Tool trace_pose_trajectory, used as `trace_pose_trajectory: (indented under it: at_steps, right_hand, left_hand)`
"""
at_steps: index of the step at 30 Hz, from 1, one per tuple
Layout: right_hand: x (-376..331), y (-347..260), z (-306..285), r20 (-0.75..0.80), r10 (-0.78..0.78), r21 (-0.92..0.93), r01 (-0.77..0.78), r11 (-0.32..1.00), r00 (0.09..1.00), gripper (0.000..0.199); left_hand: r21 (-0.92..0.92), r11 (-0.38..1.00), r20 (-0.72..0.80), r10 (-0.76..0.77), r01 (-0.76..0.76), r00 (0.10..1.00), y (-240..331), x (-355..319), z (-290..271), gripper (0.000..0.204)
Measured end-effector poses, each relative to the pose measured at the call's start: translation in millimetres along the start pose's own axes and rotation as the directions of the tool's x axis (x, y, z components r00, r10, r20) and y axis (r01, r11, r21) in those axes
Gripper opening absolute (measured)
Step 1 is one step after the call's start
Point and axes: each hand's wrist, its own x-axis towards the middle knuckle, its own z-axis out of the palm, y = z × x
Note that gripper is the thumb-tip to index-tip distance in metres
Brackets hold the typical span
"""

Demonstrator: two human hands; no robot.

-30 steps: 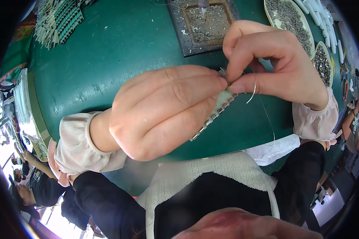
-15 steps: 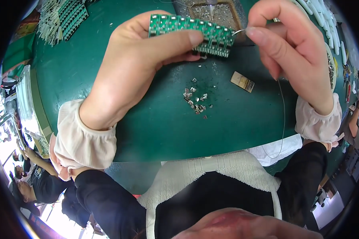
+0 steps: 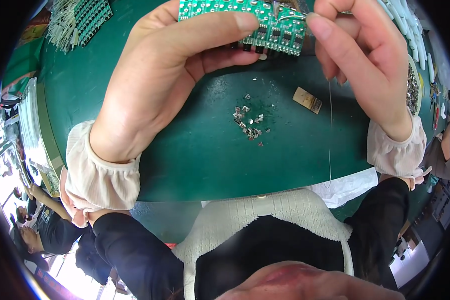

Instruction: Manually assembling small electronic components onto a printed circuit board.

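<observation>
Left hand has the green circuit board gripped between thumb and fingers, out over the table, right by the iron tip — touching or not, can't tell! Right hand, thumb and forefinger pinched on the silvery wire, its end at the board's face — best bet here: steady board, fingertips back from the heat, small gentle feeds, loose strand hanging clear

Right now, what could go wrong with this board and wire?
The thin wire hanging below your right hand might snag and tug at the circuit board in your left hand. The loose metal pieces on the green table could scatter if your left sleeve brushes them.
</observation>
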Motion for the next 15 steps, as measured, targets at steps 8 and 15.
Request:
trace_pose_trajectory:
  at_steps: [8, 15]
  right_hand:
    - [1, 7, 9, -0.160, 0.028, 0.478, 0.053, 0.877, 0.987, 0.010]
    - [2, 3, 2, 0.019, -0.042, 0.001, 0.042, 0.999, 0.999, 0.011]
  left_hand:
    - [0.016, 1.000, 0.005, -0.002, 0.002, 1.000, 1, 3, -3, 0.024]
    - [0.014, 1.000, 0.001, 0.008, -0.008, 1.000, 3, 1, -1, 0.025]
